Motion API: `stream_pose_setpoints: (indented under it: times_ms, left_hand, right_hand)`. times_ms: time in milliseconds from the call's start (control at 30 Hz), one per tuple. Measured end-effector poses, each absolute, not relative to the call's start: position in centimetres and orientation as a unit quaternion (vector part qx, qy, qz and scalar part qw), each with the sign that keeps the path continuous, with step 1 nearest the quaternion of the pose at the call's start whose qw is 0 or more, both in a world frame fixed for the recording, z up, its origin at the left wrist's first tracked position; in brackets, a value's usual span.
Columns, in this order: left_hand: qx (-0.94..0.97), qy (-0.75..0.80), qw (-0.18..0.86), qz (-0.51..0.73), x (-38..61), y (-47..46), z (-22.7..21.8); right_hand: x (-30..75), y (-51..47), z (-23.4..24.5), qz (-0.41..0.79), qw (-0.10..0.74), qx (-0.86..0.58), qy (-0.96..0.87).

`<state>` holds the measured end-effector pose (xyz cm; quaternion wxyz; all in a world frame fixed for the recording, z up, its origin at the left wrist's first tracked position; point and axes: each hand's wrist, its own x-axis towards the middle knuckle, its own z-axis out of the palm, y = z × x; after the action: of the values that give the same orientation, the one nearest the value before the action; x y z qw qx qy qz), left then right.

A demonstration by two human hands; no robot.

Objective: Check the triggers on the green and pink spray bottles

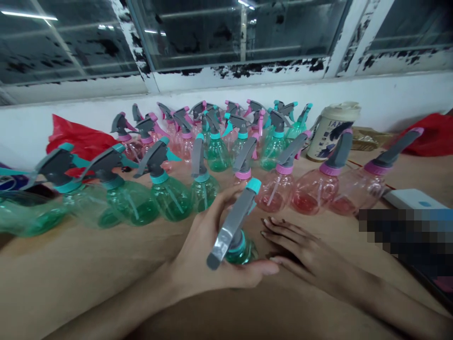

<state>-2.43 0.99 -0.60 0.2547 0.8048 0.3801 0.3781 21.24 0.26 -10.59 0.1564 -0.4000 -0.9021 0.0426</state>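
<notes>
My left hand is wrapped round a green spray bottle with a grey trigger head and a teal nozzle and collar. This bottle is close to me, its head seen from above; the hand hides much of its body. Just to the right, my right hand lies palm down on the table, fingers stretched out and holding nothing. Ahead of both hands runs a row of spray bottles: green ones with teal collars on the left, and pink ones with pink collars on the right.
More pink and green spray bottles crowd behind that row, near the white wall. A printed tumbler stands at the back right. Red plastic bags lie at both sides. A white box sits on the right of the wooden table.
</notes>
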Motion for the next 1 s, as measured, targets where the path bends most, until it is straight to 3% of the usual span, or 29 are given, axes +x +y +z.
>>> stream_pose_setpoints:
  times_ms: [400, 567, 800, 1000]
  left_hand:
    - [0.784, 0.461, 0.23, 0.346, -6.2, -2.9, -0.8]
    - [0.745, 0.539, 0.183, 0.348, -13.2, -5.1, -0.7]
    - [0.59, 0.689, 0.099, 0.409, -24.4, -6.9, 0.1]
    - [0.562, 0.692, 0.087, 0.444, -31.5, -3.7, 0.2]
  right_hand:
    - [18.6, -1.1, -8.6, 0.049, 0.134, -0.398, -0.906]
    - [14.8, -1.8, -6.7, 0.109, 0.167, -0.322, -0.926]
    - [8.3, -1.5, -5.2, 0.121, 0.149, -0.213, -0.958]
    - [3.5, -2.0, -4.4, 0.156, 0.151, -0.183, -0.959]
